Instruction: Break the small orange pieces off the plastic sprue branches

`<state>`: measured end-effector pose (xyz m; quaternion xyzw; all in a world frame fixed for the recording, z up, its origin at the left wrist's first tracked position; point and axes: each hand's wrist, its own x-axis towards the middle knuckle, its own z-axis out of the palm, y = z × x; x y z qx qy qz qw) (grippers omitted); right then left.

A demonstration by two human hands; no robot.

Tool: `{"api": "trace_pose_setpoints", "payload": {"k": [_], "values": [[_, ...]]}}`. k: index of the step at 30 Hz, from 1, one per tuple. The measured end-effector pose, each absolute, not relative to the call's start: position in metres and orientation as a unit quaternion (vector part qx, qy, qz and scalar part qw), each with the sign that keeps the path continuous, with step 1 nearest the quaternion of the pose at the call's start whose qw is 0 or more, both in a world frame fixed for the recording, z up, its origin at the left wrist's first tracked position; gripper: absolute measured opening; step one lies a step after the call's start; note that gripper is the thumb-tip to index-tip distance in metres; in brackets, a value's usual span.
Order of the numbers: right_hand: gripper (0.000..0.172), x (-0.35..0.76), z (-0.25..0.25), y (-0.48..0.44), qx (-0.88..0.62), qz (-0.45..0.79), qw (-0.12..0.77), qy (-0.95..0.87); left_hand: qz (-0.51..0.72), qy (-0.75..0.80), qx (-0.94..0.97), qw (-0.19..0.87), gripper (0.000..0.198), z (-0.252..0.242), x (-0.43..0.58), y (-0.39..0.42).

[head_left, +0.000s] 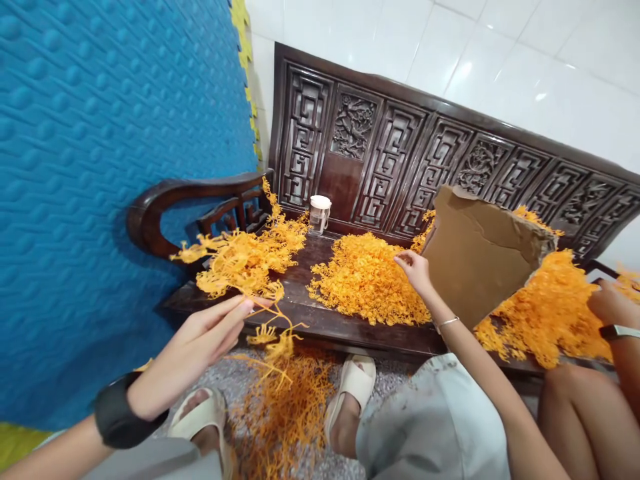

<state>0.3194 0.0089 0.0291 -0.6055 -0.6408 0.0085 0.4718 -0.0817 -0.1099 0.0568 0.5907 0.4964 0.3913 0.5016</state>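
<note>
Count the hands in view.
3: left hand pinching orange strands, lower left; right hand beside the cardboard, centre; a co-worker's hand at the far right edge. Others may be out of frame.

My left hand (pixel 200 347) is forward, fingers straight, tips pinched shut. My right hand (pixel 415 270) is stretched ahead, fingers loosely open.
</note>
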Motion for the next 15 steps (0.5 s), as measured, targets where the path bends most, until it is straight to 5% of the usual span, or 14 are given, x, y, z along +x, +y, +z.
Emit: {"api": "trace_pose_setpoints", "payload": {"k": [8, 15], "values": [[0.013, 0.304, 0.03, 0.023, -0.609, -0.083, 0.383, -0.69, 0.401, 0.472, 0.586, 0.523, 0.043, 0.065, -0.077, -0.107], [0.019, 0.291, 0.033, 0.023, -0.62, -0.157, 0.323, -0.697, 0.442, 0.438, 0.556, 0.55, 0.034, 0.058, -0.079, -0.1]]}}
